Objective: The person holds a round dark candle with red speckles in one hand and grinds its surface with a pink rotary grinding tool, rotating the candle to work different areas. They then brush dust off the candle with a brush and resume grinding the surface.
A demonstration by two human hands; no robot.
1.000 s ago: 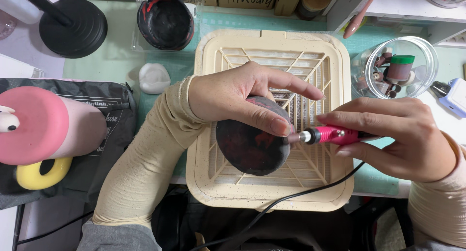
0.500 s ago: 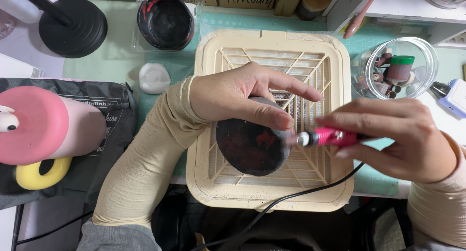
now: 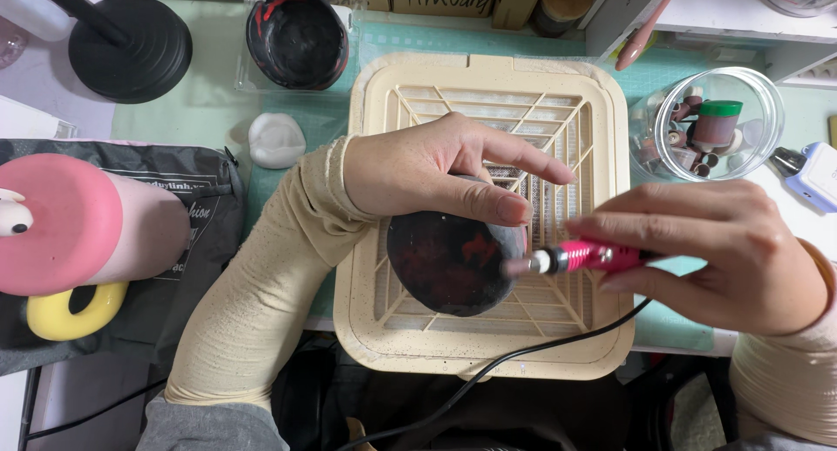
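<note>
- Two hands work: left hand [image 3: 436,167] clasps a dark disc [image 3: 449,259] over the tray [image 3: 488,85].
- Right hand [image 3: 706,255] pinches a pink grinder [image 3: 588,257], tip at disc's edge; grinding seems underway, needing steady light contact.

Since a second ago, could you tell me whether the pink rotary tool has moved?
Yes: the pink rotary tool has drifted slightly right across the beige grille tray, off the dark round piece.
</note>
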